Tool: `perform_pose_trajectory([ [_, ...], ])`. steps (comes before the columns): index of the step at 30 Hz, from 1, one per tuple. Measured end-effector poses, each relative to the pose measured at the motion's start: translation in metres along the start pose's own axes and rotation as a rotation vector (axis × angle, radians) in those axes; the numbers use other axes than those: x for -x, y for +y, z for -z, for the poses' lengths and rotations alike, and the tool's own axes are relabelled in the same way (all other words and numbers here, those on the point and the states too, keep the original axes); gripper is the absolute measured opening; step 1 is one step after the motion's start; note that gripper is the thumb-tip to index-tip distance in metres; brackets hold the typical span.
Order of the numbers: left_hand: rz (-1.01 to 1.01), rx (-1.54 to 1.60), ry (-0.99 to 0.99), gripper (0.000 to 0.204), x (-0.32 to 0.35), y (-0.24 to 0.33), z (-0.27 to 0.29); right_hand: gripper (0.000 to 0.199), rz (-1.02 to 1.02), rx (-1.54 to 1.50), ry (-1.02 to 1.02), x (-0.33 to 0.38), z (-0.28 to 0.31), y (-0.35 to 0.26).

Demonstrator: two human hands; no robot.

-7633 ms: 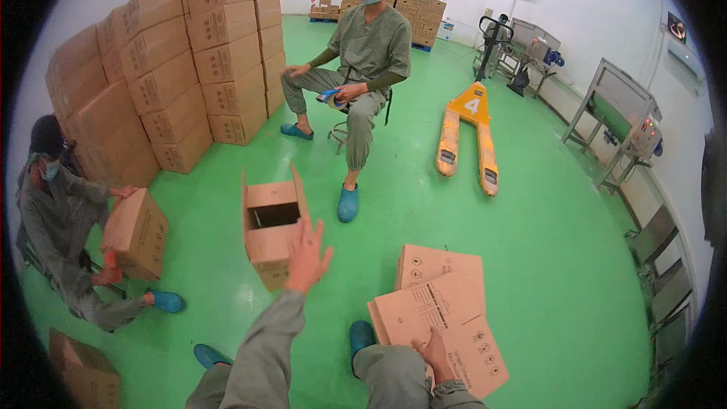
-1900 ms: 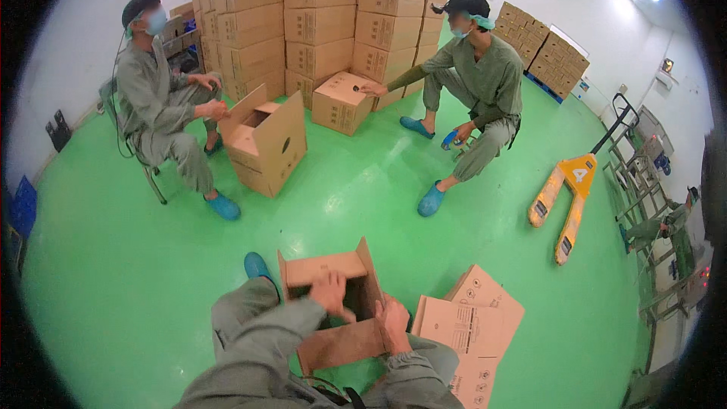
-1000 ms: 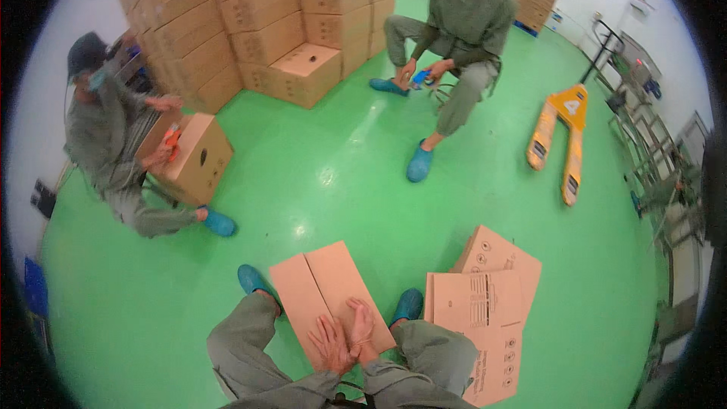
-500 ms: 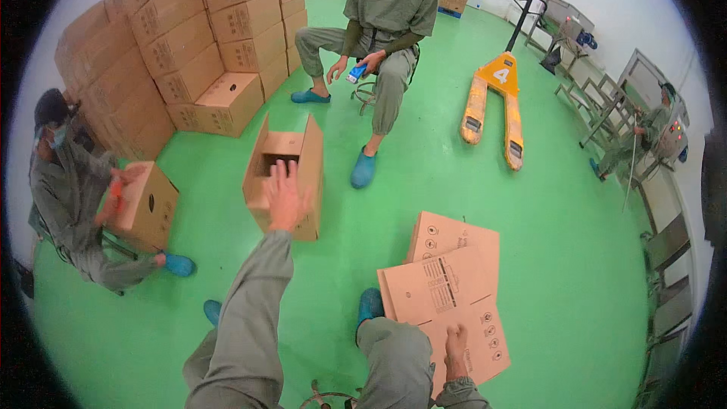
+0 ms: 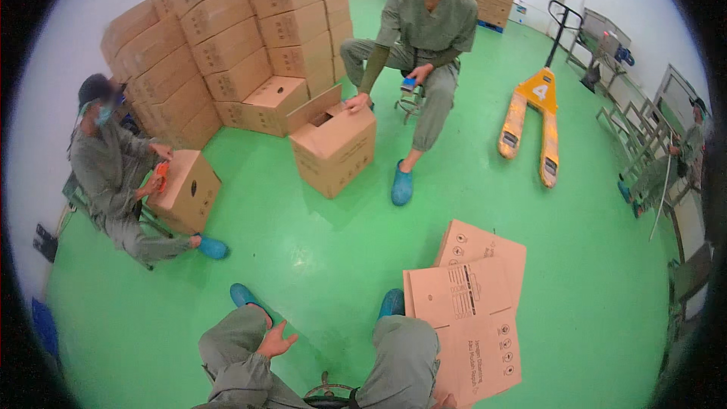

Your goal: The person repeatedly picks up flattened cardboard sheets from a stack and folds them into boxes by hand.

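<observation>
My left hand (image 5: 277,341) is empty above my left knee, its fingers apart. At the lower edge only a small part of my right hand (image 5: 445,401) shows, beside the flattened cardboard boxes (image 5: 475,348) stacked loosely by my right leg; its fingers are mostly hidden. Farther off, an open-topped cardboard box (image 5: 333,159) stands on the floor. A seated person facing me has one hand (image 5: 357,102) on its raised flap and a small blue object (image 5: 409,83) in the other.
At the left another seated person holds an orange object (image 5: 161,177) against a cardboard box (image 5: 189,193). Stacked cartons (image 5: 227,38) form a wall behind. A yellow pallet jack (image 5: 539,98) stands at the right, with metal frames (image 5: 628,136) and another person beyond.
My left hand has drawn back from the open box to my knee. That box now stands farther away, and the facing person's hand has come onto its flap. My right hand has lowered.
</observation>
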State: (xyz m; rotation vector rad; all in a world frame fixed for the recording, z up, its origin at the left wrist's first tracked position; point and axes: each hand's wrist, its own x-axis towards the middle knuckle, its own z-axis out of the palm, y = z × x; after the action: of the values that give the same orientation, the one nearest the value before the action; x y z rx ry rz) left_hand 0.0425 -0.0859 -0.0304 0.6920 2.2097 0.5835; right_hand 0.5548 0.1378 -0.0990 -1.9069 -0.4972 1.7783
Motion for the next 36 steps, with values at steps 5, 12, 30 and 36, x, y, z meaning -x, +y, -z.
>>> perform_pose_trajectory([
  [5,0.053,0.228,-0.005,0.083,0.031,0.016,0.010,0.050,0.069,-0.098,-0.064,0.031,-0.007,0.000],
  [12,-0.142,0.495,0.127,0.062,0.024,0.073,0.045,0.051,0.447,-0.400,-0.331,0.099,-0.056,-0.113],
  [30,-0.465,1.078,0.163,0.087,0.040,0.201,0.192,0.031,-0.391,-0.208,-1.142,0.183,-0.263,-0.067],
  [36,0.004,0.205,0.534,0.092,-0.006,0.152,0.114,0.038,-0.702,-0.011,-0.818,0.123,-0.272,0.050],
])
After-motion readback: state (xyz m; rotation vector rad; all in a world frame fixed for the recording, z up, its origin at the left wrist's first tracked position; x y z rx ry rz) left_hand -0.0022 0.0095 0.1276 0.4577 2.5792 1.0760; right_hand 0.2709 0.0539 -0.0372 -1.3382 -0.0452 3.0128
